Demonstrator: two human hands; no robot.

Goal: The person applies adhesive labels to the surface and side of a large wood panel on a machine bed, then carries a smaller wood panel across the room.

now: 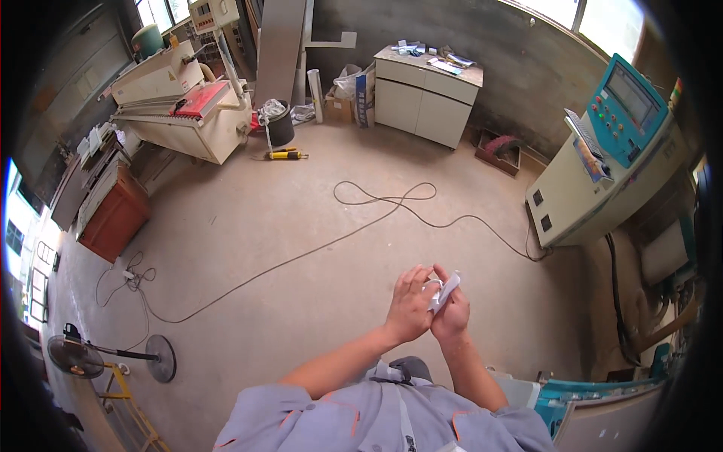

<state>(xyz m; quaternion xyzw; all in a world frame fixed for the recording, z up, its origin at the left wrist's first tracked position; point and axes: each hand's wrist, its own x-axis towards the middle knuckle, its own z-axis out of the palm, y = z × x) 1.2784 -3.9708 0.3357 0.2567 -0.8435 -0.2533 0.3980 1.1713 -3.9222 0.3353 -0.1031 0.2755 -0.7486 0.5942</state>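
Both hands are close together in front of my body, above the floor. Between them is a small, crumpled white thing (444, 292), thin like paper or a wipe; its exact kind cannot be made out. My right hand (453, 315) grips it from the right side, palm turned inward. My left hand (410, 307) lies against it from the left, fingers bent and their tips partly hidden behind it. Grey sleeves with orange trim cover my upper arms.
A long cable (301, 255) snakes over the floor (316, 196). At right stands a control cabinet (602, 181) with a teal panel; a cream machine (177, 124) and a white cabinet (422, 98) stand farther back. A black fan (75, 355) is at lower left, near a yellow ladder (124, 395).
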